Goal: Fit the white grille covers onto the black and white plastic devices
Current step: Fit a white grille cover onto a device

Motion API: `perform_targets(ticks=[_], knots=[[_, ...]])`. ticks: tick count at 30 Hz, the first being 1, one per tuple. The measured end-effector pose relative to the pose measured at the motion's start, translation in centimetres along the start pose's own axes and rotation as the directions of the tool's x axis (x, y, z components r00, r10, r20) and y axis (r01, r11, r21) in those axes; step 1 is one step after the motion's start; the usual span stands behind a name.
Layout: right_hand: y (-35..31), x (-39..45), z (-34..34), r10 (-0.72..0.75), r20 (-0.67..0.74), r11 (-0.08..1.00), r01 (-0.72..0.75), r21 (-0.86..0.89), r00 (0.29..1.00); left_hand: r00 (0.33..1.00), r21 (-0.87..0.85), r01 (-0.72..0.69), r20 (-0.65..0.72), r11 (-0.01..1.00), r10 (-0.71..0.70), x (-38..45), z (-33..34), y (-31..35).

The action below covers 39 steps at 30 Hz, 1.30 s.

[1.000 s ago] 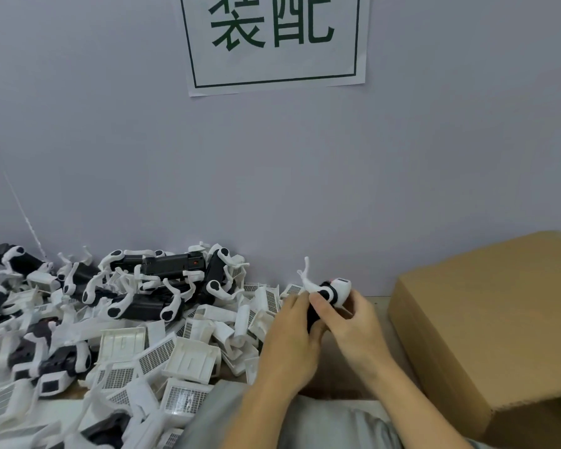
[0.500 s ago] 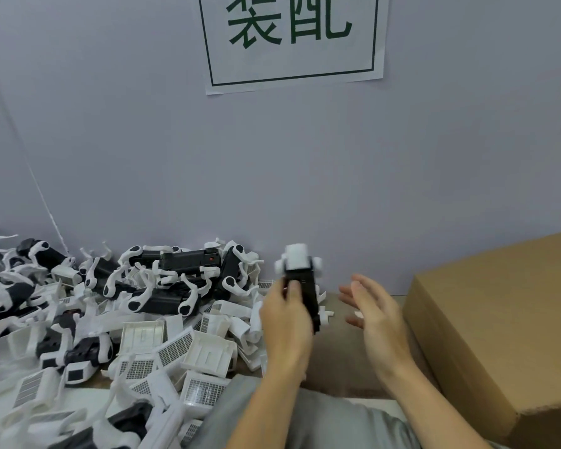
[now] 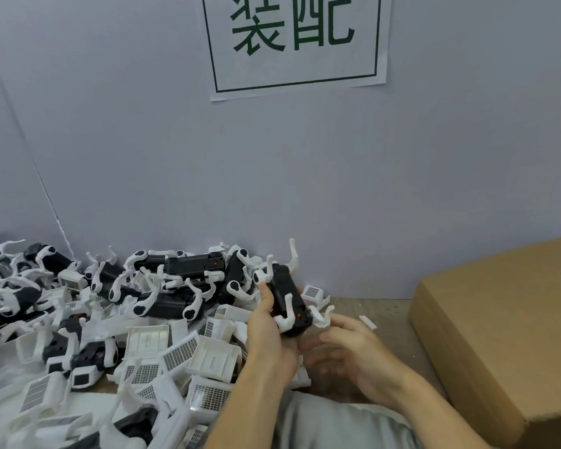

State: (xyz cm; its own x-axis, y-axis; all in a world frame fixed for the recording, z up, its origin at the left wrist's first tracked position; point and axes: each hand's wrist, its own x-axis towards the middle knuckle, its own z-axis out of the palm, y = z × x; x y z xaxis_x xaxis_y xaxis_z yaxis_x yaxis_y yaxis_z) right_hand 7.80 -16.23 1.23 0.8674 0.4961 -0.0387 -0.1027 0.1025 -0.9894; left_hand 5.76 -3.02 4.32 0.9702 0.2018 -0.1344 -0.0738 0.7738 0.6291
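Left hand (image 3: 269, 332) grips one device (image 3: 287, 303), right hand (image 3: 353, 351) loose beside it

Left fingers (image 3: 266, 294) curl round the black body, long axis tilted up and away, white curved arms sticking out; right fingers relaxed, half spread, holding nothing, just right of the device's lower end. No cover on it as far as I can tell. Nearest grille covers (image 3: 180, 350) lie left of and below the left hand, so the left is nearer; one more cover (image 3: 312, 292) sits behind the device. Hard glossy plastic, boxy slotted covers, heaped with other devices (image 3: 178, 267) on the surface (image 3: 370, 307); cardboard box (image 3: 499, 335) at right
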Motion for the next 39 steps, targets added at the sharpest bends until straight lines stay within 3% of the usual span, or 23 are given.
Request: perform_targets(ticks=[3,9,22,31,39], knots=[[0.1,-0.1,0.5,0.002,0.061,0.998,-0.006,0.067,0.998,1.000,0.156,-0.008,-0.017,0.988,0.011,0.0,0.0,-0.7],[0.7,0.5,1.7,-0.082,-0.118,0.992,0.092,0.088,0.990,0.995,0.392,-0.083,-0.016,0.916,0.098,0.0,0.4,-2.1],[1.0,0.5,1.4,-0.074,-0.067,0.997,0.074,0.002,0.995,0.995,0.270,-0.048,-0.074,0.962,0.070,0.1,0.2,-1.8],[0.9,0.5,1.7,-0.096,-0.066,0.994,0.098,0.043,0.993,0.992,0.330,-0.094,-0.050,0.939,0.117,0.3,0.0,-1.9],[0.9,0.4,1.8,-0.094,0.004,0.992,0.094,0.082,0.996,0.996,0.261,-0.049,-0.056,0.964,0.065,0.1,-0.1,-1.6]])
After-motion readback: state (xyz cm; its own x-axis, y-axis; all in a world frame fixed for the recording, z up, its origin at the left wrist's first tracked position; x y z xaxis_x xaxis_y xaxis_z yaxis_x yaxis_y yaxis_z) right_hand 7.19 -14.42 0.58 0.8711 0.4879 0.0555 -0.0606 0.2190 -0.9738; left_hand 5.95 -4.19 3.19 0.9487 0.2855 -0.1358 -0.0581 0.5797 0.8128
